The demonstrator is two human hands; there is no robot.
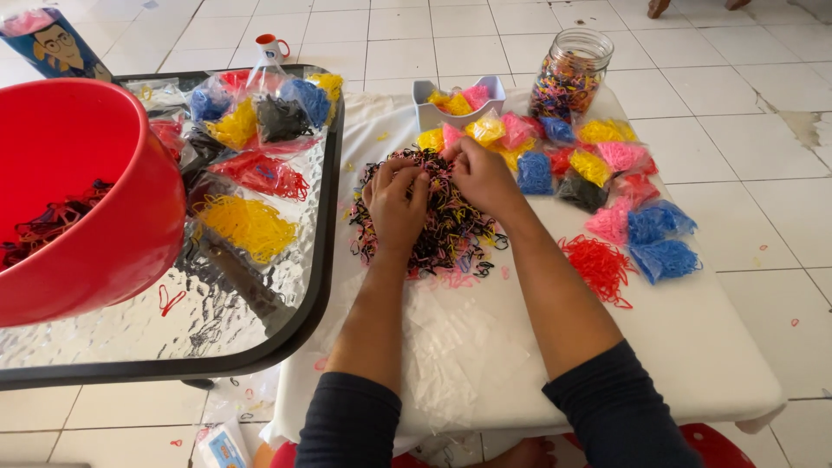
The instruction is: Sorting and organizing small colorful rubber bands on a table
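White floor tiles (763, 130) all around, with two low surfaces side by side. Starting at the far left, a big red bowl (78, 199) sits on a glass-topped tray table (260, 347) and has a few dark and red bands inside. Next to it on the glass are clear bags stuffed with elastic bands in blue, yellow, black and red, plus a loose yellow bunch (247, 225).

Moving over to the white padded table (693, 338), the main thing is the mixed pile of tiny rubber bands (438, 221). It's mostly black with pink, yellow and a bit of blue tangled through, kind of a messy round heap. Left hand (396, 201) is lying flat-ish on top of the pile, fingers curled down into it. Right hand (481, 176) is at the pile's top edge, fingertips pinched together on some bands, touching the left one. So the pile is right under both hands and spreads out toward the person.

Behind them there's a small grey tray (459, 100) with filled bags and a glass jar (570, 74) packed with bands. To the right, more sorted bags in yellow, pink, red and blue, and a loose red bunch (600, 267).
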